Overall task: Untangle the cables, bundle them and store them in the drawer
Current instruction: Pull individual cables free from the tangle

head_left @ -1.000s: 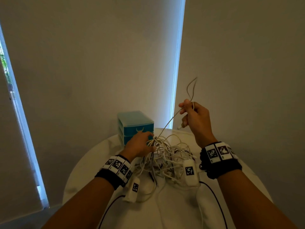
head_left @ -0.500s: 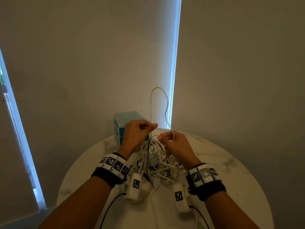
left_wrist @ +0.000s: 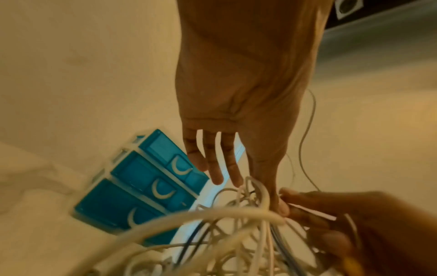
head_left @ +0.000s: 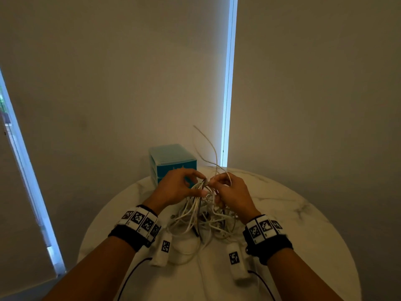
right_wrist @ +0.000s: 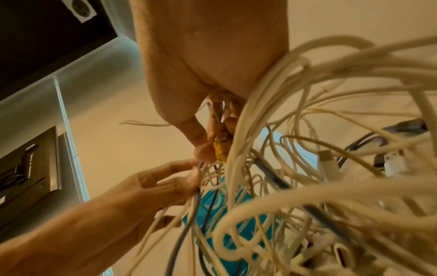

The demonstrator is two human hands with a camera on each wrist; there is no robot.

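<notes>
Cables: tangle of mostly white cables [head_left: 201, 216] heaped on the round marble table [head_left: 303, 224], its top lifted between both hands; a few dark strands run through it in the wrist views.
Left hand: left hand [head_left: 175, 187] sits at the left of the tangle's top, thumb and forefinger curled together and pinching strands at the peak. In the left wrist view the other 3 fingers [left_wrist: 214, 164] hang straight and apart, holding nothing.
Right hand: right hand [head_left: 233, 192] meets the left at the peak, fingers curled round several strands. The right wrist view shows its thumb and fingertips pinched on a small yellowish connector [right_wrist: 221, 147] at a cable's end.
Loose strand: 1 thin cable [head_left: 209, 146] rises from the right hand's grip and arcs up in front of the wall, its free end up in the air.
Drawer unit: small blue drawer unit [head_left: 173, 159] stands at the table's far edge, just behind the left hand. The left wrist view shows 3 drawers [left_wrist: 151, 184] stacked, each with a pale crescent handle, all pushed in.
Plugs: white USB-type plugs [right_wrist: 395, 164] show among the cables in the right wrist view.
Wrists: both carry black bands with black-and-white marker tags [head_left: 141, 222]; white tagged pods hang beneath them over the table.
</notes>
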